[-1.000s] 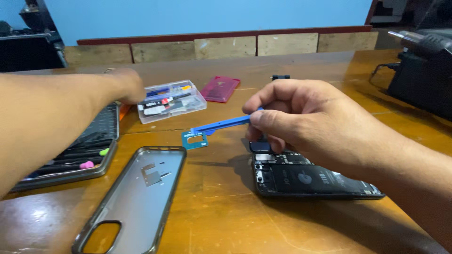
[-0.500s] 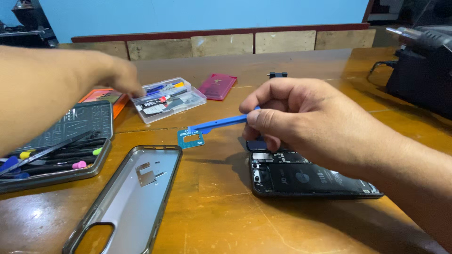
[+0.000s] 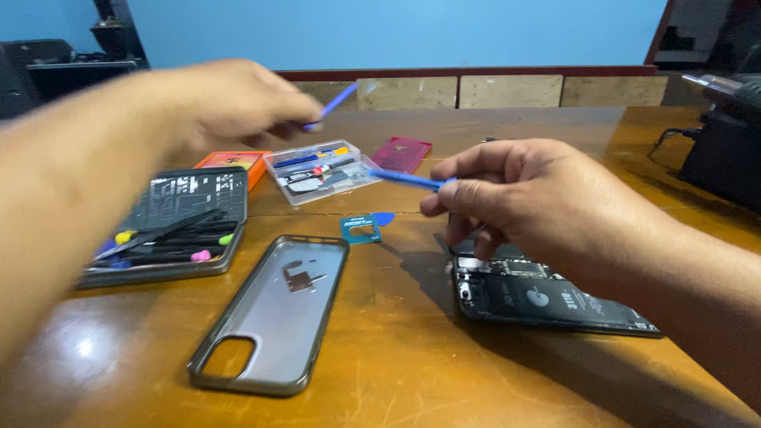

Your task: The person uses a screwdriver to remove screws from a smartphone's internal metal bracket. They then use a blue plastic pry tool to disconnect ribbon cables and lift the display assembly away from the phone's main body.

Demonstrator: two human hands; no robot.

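Note:
My right hand (image 3: 531,198) pinches a thin blue plastic pry tool (image 3: 406,180) that points left, just above the top end of an opened black phone (image 3: 547,297) lying on the wooden table (image 3: 412,372). My left hand (image 3: 230,103), blurred, is raised above the clear plastic tool box (image 3: 321,170) and grips a second blue pry stick (image 3: 333,105) pointing up to the right. A clear phone case (image 3: 273,313) lies between my arms. A small teal card (image 3: 361,231) and a blue pick (image 3: 384,217) lie on the table under the right hand's tool.
A dark metal tray with coloured-tip screwdrivers (image 3: 170,230) sits at the left, an orange box (image 3: 234,161) behind it. A maroon pouch (image 3: 402,153) lies beyond the tool box. A black machine (image 3: 721,150) stands at the right edge.
My left hand has lifted from the tool box with a blue stick in it. My right hand's tool has risen off the teal card, which now lies on the table.

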